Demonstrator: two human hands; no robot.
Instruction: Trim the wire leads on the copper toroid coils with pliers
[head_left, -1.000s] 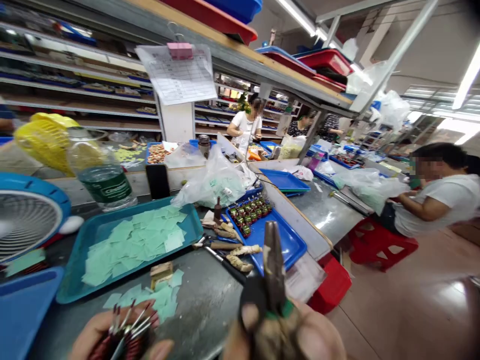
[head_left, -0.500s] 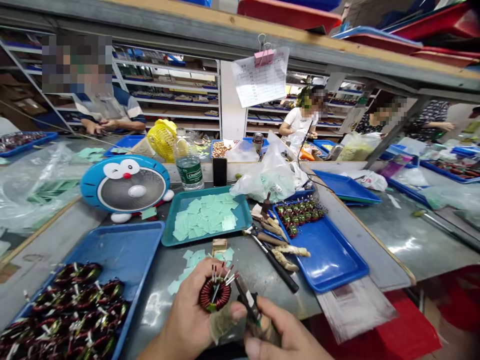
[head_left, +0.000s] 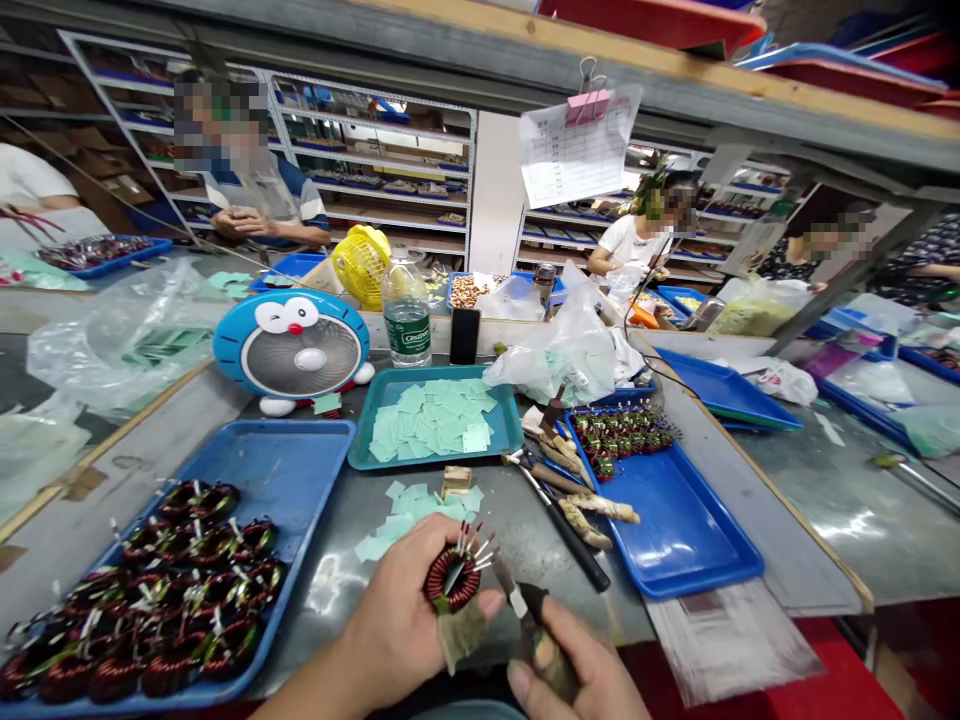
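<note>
Your curled left hand (head_left: 397, 625) grips a wire coil (head_left: 452, 580). Your closed right hand (head_left: 574, 670) holds pliers (head_left: 514, 600), their tip just beside the coil. A blue tray (head_left: 315, 450) lies farther left.

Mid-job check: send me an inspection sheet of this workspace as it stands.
surface: grey metal workbench, green paper squares scattered on it
job's things: copper toroid coil; blue tray of coils
clutter: plastic bag, blue fan, water bottle
hands: left hand grips the coil; right hand holds pliers beside it
cables: thin dark cable beyond the bag
surroundings: stocked shelves, seated co-worker
</note>
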